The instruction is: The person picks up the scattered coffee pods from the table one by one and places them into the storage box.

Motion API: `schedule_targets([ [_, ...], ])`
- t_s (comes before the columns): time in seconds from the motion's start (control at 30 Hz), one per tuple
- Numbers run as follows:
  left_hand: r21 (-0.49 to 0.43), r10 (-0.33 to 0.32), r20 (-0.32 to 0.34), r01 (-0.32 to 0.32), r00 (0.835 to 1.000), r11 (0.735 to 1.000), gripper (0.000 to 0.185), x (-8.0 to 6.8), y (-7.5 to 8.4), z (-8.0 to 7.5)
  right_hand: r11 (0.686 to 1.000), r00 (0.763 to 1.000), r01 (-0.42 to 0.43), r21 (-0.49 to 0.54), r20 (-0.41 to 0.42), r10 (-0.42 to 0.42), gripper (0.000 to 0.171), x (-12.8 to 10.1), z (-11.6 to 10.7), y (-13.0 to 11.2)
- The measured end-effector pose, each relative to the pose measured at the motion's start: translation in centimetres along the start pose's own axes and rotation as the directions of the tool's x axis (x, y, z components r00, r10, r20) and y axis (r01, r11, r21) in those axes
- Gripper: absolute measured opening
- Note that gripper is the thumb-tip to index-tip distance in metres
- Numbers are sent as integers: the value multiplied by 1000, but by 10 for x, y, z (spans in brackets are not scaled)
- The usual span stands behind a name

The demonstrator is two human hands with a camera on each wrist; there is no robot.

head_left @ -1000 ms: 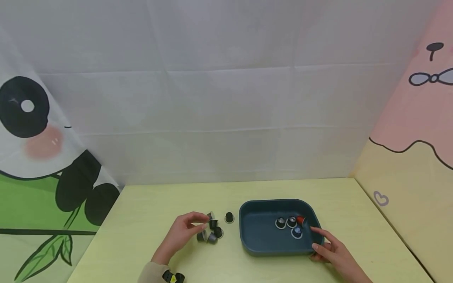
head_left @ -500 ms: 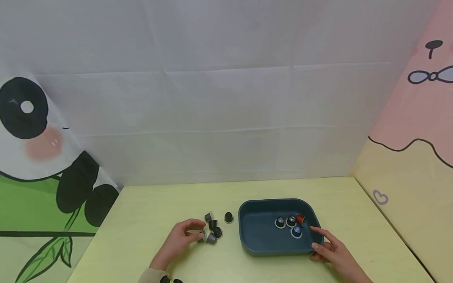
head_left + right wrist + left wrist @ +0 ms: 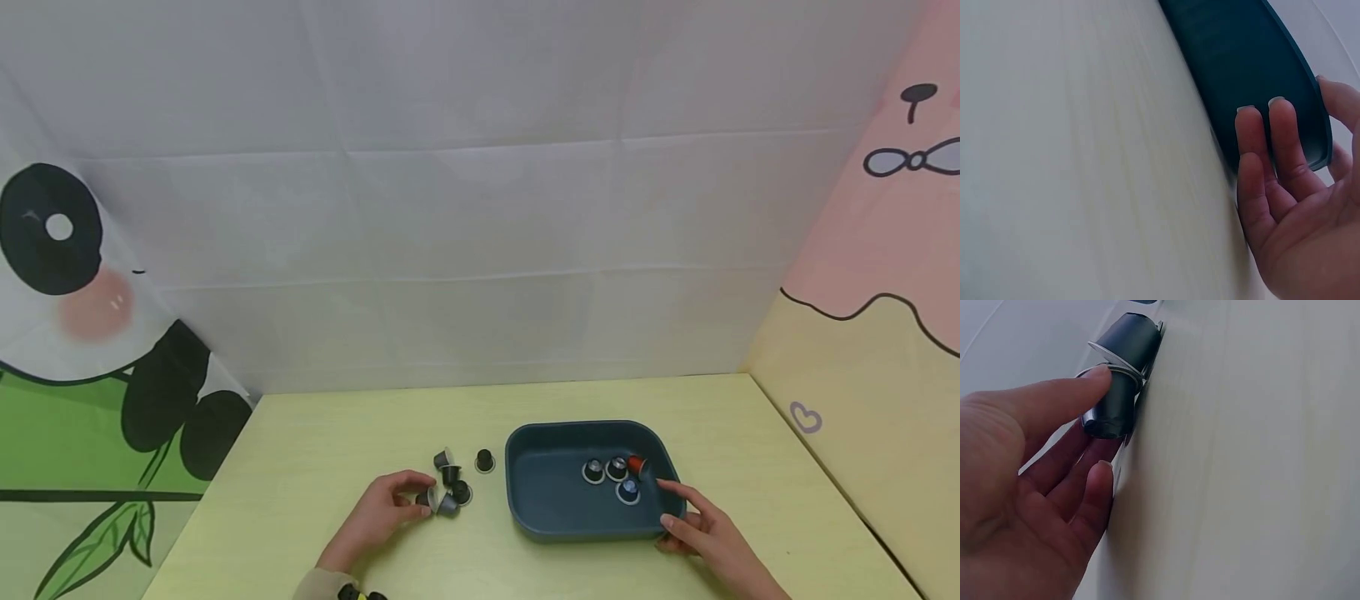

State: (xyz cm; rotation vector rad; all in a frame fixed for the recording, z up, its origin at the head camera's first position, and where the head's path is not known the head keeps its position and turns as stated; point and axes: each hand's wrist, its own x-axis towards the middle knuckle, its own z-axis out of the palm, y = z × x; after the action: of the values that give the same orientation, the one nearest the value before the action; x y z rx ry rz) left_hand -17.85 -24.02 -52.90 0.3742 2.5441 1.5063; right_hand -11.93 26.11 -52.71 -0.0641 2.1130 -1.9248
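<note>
Since the earlier frames our left hand has come down and towards us, closing its thumb and fingers about the dark coffee capsule at the left of the loose cluster; our right hand and the tray have barely shifted.

That capsule lies on its side on the tabletop, nearer the left edge than the tray is, rim turned from our palm. We judge it light and fairly stiff, with a smooth, tapered wall that may slide if squeezed near the narrow base; a hard pinch could dent it. The best hold seems to be across the body just below the rim, where our thumb already sits. Our right hand holds the tray's near right corner, which looks rigid enough to take a firm grip.

In the left wrist view the capsule hides some of our fingertips, so how firmly they press we cannot tell. A second capsule meets or overlaps its rim; contact is unclear. Inside the tray, the red capsule leans by the right wall, its far side unseen. The tabletop's near edge is cut off.
</note>
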Motion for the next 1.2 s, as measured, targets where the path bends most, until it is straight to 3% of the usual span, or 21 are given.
schedule_targets([
  [0.27, 78, -20, -3, 21, 1000, 997, 34, -1, 2, 3, 1000, 1000, -8, -3, -1, 8, 40, 0, 0, 1],
  [0.63, 51, -3, 13, 3, 1000, 999, 35, -3, 9, 0, 1000, 1000, -5, -4, -1, 5, 38, -1, 1, 1],
  [0.93, 65, 17, -14, -16, 1000, 998, 35, -3, 25, -6, 1000, 1000, -11, -5, -6, 11, 37, 0, 1, 0],
  [1.2, 60, 108, -9, -107, 994, 992, 33, -2, 43, -8, 1000, 1000, 8, -10, 6, -8, 39, 0, 0, 0],
])
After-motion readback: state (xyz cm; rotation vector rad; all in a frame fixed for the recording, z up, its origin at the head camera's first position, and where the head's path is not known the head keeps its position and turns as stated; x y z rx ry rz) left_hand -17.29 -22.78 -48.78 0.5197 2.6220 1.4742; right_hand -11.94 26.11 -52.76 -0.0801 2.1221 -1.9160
